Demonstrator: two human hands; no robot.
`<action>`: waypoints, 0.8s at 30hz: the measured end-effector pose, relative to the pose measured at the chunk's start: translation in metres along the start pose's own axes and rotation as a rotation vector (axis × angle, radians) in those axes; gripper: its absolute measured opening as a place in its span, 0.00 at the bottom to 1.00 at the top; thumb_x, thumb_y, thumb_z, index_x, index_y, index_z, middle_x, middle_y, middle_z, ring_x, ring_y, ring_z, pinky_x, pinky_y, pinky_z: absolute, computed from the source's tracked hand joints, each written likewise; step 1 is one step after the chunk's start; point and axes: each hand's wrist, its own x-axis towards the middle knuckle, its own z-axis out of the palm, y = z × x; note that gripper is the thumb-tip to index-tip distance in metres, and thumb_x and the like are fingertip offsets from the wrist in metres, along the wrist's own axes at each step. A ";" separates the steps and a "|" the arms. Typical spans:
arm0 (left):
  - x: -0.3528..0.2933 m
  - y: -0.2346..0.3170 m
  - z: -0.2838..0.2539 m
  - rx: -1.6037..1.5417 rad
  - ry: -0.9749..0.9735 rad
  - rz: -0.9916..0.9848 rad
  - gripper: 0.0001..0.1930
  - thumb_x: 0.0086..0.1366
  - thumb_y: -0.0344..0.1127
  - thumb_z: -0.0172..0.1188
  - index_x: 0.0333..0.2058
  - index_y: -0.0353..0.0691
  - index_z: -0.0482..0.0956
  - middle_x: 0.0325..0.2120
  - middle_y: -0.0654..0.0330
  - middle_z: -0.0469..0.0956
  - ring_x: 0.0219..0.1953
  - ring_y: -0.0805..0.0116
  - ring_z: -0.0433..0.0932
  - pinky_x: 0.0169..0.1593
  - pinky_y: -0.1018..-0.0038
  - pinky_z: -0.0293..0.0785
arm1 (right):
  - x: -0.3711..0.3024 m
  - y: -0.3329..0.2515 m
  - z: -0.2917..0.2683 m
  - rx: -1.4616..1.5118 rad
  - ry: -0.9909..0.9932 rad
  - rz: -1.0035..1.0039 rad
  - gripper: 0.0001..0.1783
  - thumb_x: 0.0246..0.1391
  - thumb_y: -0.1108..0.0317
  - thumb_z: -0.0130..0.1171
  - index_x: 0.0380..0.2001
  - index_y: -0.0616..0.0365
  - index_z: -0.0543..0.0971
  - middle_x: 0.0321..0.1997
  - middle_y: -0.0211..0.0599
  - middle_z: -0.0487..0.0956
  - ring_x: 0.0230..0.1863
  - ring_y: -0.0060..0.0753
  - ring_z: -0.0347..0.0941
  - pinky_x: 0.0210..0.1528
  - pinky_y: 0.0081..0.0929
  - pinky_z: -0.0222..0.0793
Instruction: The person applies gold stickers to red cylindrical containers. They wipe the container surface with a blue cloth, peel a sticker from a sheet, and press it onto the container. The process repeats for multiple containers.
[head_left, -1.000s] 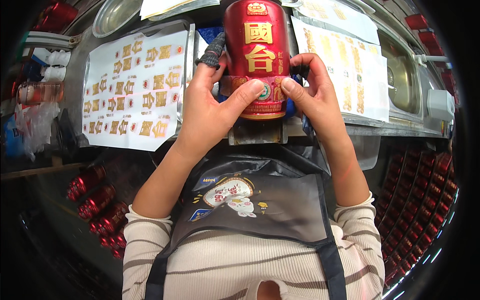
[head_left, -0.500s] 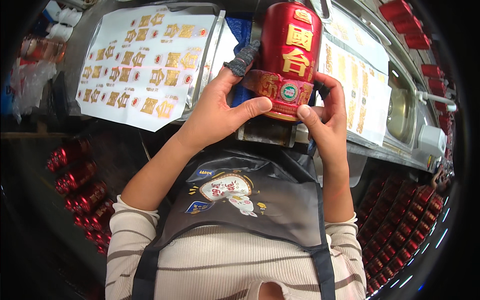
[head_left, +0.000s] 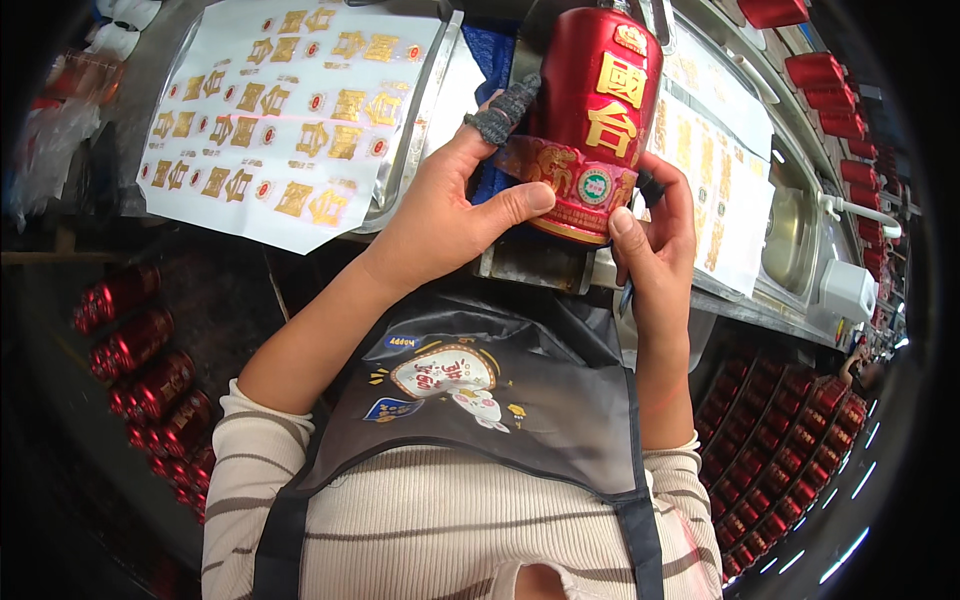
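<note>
Both hands hold a glossy red bottle (head_left: 600, 90) with raised gold characters, its neck leaning to the far right. A red and gold decal band (head_left: 556, 170) with a round green-and-white emblem wraps its lower part. At the band's left side, its film end stands out from the bottle. My left hand (head_left: 455, 205) grips the left side, thumb near the base, a grey cloth wrap on one finger. My right hand (head_left: 655, 240) is closed round the lower right side, thumb at the base edge and a dark cover on one finger. Its other fingers are partly hidden behind the bottle.
A white sheet of gold decals (head_left: 275, 120) lies on a metal tray at left. More decal sheets (head_left: 715, 190) lie at right, beside a metal sink (head_left: 790, 240) and a white jug (head_left: 848, 290). Red bottles stand in rows at lower left (head_left: 150, 385) and lower right (head_left: 770, 450).
Both hands have shifted slightly right with the bottle, which now leans a little more to the right. My grip looks much the same.
</note>
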 end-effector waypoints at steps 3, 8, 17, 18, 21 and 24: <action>0.002 0.001 0.000 -0.011 0.009 0.014 0.32 0.65 0.36 0.67 0.64 0.34 0.65 0.55 0.59 0.75 0.56 0.73 0.70 0.63 0.72 0.65 | 0.000 0.003 -0.003 -0.004 -0.012 0.001 0.29 0.60 0.65 0.61 0.60 0.64 0.66 0.55 0.40 0.71 0.35 0.16 0.72 0.34 0.13 0.70; 0.006 0.011 -0.001 -0.011 -0.067 -0.038 0.34 0.64 0.35 0.68 0.65 0.33 0.62 0.58 0.56 0.72 0.60 0.69 0.68 0.65 0.71 0.62 | 0.000 0.005 -0.009 0.104 -0.008 0.045 0.25 0.64 0.61 0.54 0.60 0.62 0.67 0.50 0.33 0.75 0.21 0.07 0.58 0.21 0.09 0.52; 0.004 0.007 0.005 0.016 -0.052 -0.012 0.38 0.61 0.33 0.70 0.65 0.32 0.60 0.60 0.56 0.68 0.61 0.68 0.67 0.66 0.69 0.61 | -0.002 0.007 -0.001 -0.007 0.026 -0.012 0.34 0.54 0.66 0.68 0.61 0.63 0.65 0.53 0.39 0.73 0.30 0.12 0.73 0.30 0.11 0.68; 0.004 0.009 0.007 -0.001 -0.052 -0.021 0.38 0.61 0.33 0.70 0.65 0.32 0.60 0.60 0.56 0.68 0.61 0.68 0.67 0.66 0.69 0.61 | -0.001 0.007 -0.001 -0.002 0.026 -0.023 0.34 0.54 0.66 0.68 0.61 0.63 0.65 0.54 0.39 0.73 0.31 0.13 0.74 0.30 0.11 0.68; 0.005 0.010 0.007 -0.007 -0.061 -0.026 0.38 0.61 0.33 0.70 0.65 0.32 0.60 0.60 0.55 0.68 0.61 0.67 0.66 0.66 0.69 0.61 | -0.001 0.011 -0.001 0.010 0.030 -0.048 0.34 0.55 0.64 0.68 0.61 0.62 0.65 0.54 0.38 0.73 0.31 0.14 0.74 0.31 0.13 0.69; 0.006 0.006 0.004 0.009 -0.066 -0.014 0.39 0.60 0.33 0.70 0.65 0.31 0.59 0.60 0.55 0.68 0.62 0.67 0.66 0.67 0.68 0.60 | -0.001 0.007 -0.003 0.048 0.016 -0.006 0.34 0.55 0.64 0.68 0.61 0.62 0.65 0.54 0.38 0.73 0.30 0.14 0.74 0.30 0.13 0.69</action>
